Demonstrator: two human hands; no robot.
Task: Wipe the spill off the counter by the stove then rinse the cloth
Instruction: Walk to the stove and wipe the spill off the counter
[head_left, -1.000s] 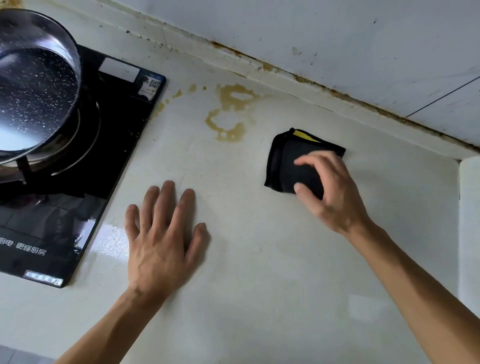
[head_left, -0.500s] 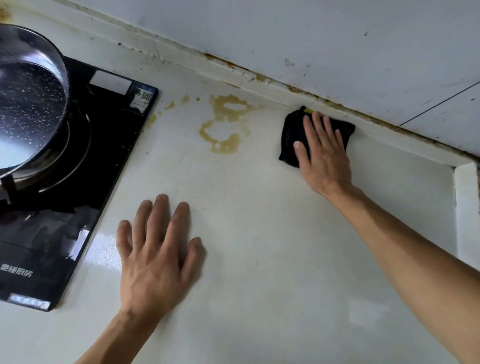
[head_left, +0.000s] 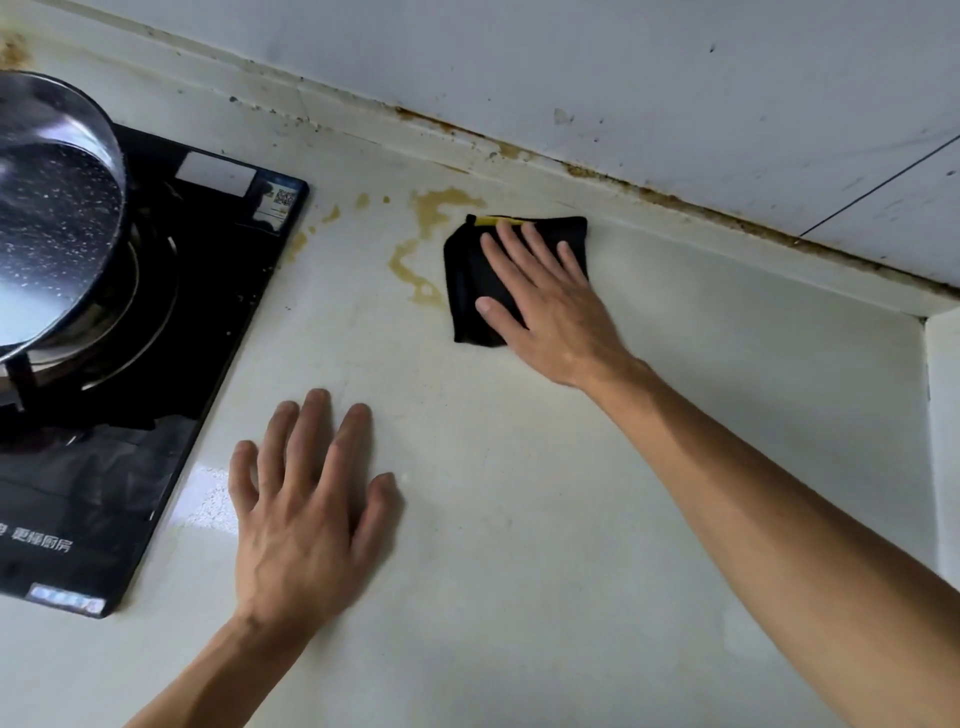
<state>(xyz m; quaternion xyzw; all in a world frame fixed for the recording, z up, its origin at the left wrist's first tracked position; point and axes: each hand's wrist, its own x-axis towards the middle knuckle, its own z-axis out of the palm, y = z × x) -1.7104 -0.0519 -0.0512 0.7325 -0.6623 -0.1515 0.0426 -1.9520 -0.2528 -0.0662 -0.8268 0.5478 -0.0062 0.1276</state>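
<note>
A brownish spill (head_left: 434, 208) lies on the cream counter (head_left: 545, 545), just right of the black stove (head_left: 208, 291), with a few small drops trailing toward the stove's corner. A folded black cloth (head_left: 467, 296) with a yellow edge lies over the right side of the spill. My right hand (head_left: 550, 306) presses flat on the cloth, fingers spread and pointing toward the back wall. The stain's left part still shows beside the cloth. My left hand (head_left: 306, 514) rests palm down on the bare counter, nearer to me, and holds nothing.
A steel pan (head_left: 52, 218) sits on the stove's burner at the far left. A raised, grimy ledge (head_left: 519, 156) runs along the back wall. A white side wall (head_left: 943, 415) closes off the counter on the right.
My right hand has slid the cloth left from beside the back ledge onto the right side of the spill. The left hand has stayed flat in place.
</note>
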